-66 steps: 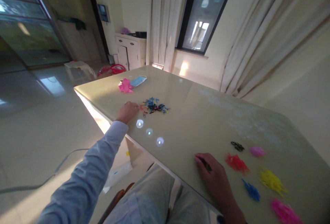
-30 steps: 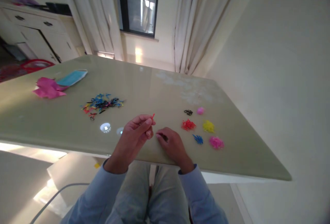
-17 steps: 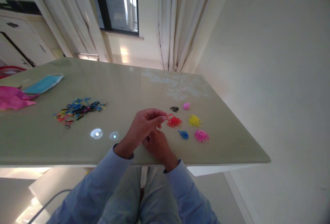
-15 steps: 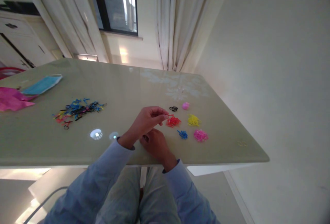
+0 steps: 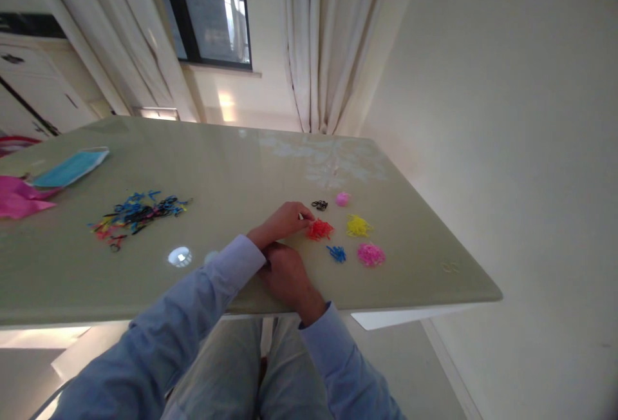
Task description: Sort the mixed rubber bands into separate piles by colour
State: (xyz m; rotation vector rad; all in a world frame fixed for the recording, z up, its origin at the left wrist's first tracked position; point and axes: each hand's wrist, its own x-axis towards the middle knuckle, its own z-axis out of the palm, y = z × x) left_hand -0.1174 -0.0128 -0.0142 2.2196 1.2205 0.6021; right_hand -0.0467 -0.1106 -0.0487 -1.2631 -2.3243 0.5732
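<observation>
My left hand (image 5: 288, 219) reaches across to the right, its wrist over my right hand. Its thumb and finger are pinched at the left edge of a pile of red rubber bands (image 5: 320, 230); what is between the tips blends with the pile. My right hand (image 5: 286, 273) rests curled on the table near its front edge, partly covered by the left forearm, and its fingertips are hidden. Close by lie small piles of blue bands (image 5: 337, 254), pink bands (image 5: 371, 254), yellow bands (image 5: 358, 225) and black bands (image 5: 319, 205), plus a lilac clump (image 5: 342, 199).
A mixed heap of blue, black, yellow and red bands (image 5: 140, 212) lies on the table (image 5: 217, 169) to the left. Beyond it are a blue face mask (image 5: 72, 169) and a pink sheet or bag (image 5: 22, 198). A wall (image 5: 483, 117) stands along the right.
My left hand has lowered a red band to the red pile, where the band no longer shows separately. The view has shifted slightly; my right hand stays curled on the table.
</observation>
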